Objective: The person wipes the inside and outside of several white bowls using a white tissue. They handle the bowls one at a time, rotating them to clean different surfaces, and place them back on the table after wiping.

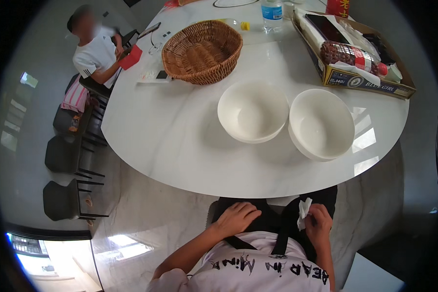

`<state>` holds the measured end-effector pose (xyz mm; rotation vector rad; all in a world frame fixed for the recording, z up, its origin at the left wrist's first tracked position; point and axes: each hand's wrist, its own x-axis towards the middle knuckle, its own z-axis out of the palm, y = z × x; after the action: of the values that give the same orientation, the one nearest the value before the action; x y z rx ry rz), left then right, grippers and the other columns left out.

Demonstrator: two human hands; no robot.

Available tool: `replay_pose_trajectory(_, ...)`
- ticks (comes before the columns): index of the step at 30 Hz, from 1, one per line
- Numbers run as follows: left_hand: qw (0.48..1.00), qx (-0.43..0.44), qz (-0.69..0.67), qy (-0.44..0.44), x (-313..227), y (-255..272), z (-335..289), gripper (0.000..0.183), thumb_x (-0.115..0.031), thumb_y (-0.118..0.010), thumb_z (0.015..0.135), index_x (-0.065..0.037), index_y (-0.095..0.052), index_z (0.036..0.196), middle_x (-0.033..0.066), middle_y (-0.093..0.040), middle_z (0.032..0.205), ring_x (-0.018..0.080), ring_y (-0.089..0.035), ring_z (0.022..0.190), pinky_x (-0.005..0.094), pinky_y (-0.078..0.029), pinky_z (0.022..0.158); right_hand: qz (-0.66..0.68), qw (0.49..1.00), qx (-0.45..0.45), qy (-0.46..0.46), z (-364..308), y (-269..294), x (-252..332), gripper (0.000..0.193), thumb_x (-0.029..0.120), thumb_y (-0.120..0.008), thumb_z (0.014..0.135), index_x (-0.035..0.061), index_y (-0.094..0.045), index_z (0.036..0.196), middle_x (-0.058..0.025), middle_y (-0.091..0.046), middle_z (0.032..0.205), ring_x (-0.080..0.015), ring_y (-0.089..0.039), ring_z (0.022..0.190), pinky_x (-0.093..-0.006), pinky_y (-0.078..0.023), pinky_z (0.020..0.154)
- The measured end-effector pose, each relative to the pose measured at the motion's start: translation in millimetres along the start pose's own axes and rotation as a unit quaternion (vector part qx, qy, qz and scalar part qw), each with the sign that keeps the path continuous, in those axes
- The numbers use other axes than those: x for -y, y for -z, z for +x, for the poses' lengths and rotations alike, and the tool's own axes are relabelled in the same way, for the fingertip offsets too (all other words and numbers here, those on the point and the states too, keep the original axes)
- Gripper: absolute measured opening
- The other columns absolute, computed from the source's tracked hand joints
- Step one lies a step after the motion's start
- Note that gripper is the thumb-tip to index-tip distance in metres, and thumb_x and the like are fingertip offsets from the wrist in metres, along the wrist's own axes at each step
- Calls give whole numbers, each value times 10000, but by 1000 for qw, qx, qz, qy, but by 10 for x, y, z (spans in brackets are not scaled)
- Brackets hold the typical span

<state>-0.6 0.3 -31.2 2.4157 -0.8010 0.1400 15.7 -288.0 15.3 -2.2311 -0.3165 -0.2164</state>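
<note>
My left hand (236,218) rests palm down on my dark-trousered thigh, its fingers laid out and holding nothing. Over the other thigh, my right hand (319,222) is closed on a crumpled white tissue (304,212), which sticks up beside the fingers. Both hands are below the near edge of the white marbled table (180,160). On the table ahead of them stand two white bowls, a left one (252,113) and a right one (321,125), side by side and nearly or just touching. Neither hand touches the bowls, and no contents show in them.
A brown wicker basket (202,52) sits behind the bowls, with a water bottle (272,15) farther back. At right, a cardboard tray (370,86) holds a phone and a red-capped bottle. A person (93,48) in white sits at left, near dark chairs (63,199).
</note>
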Motion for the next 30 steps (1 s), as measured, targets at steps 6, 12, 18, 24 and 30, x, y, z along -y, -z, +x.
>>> replay_pose_trajectory(6, 995, 30, 20, 93, 296, -70, -366, 331, -199, -681, 815, -106, -602, 1122, 90, -560, 1164, 284, -541, 1099, 409, -422, 950, -69, 954, -85, 280, 482, 233, 1231, 240, -83, -666, 671, 0, -606, 888, -161, -616, 986, -360, -609, 834, -382, -516, 667)
replay_pose_trajectory(12, 992, -7, -8, 127, 403, -234, -428, 327, -217, -693, 802, -94, -614, 1095, 100, -587, 1095, 301, -572, 1046, 431, -442, 921, -176, 935, 10, 307, 1003, -321, 1360, 382, 33, -624, 655, -97, -627, 1013, -213, -601, 1110, -371, -574, 1042, -436, -492, 913)
replay_pose_trajectory(18, 909, -133, 324, 227, 35, -126, 7, 486, -262, -623, 869, -86, -480, 1298, 140, -502, 1326, 312, -474, 1239, 441, -370, 1048, -73, 905, 73, 412, 1085, -810, 1796, 338, 75, -631, 627, -80, -653, 926, -190, -612, 1035, -340, -592, 1015, -430, -517, 896)
replay_pose_trajectory(24, 977, -21, -16, 210, 403, -281, -464, 276, -256, -652, 857, -148, -638, 1110, 106, -604, 1171, 313, -544, 1113, 429, -399, 1004, 7, 766, 138, 628, 786, -1269, 1934, 306, 188, -580, 727, -35, -652, 924, -175, -619, 1053, -333, -567, 1050, -417, -470, 941)
replay_pose_trajectory(30, 949, -144, -177, 219, 460, -147, -781, 251, -124, -691, 794, -63, -642, 1032, 109, -647, 939, 290, -638, 836, 377, -529, 740, -13, 869, 149, 471, 823, -631, 1213, 223, 126, -612, 750, 31, -672, 943, -100, -647, 1018, -252, -623, 945, -357, -515, 836)
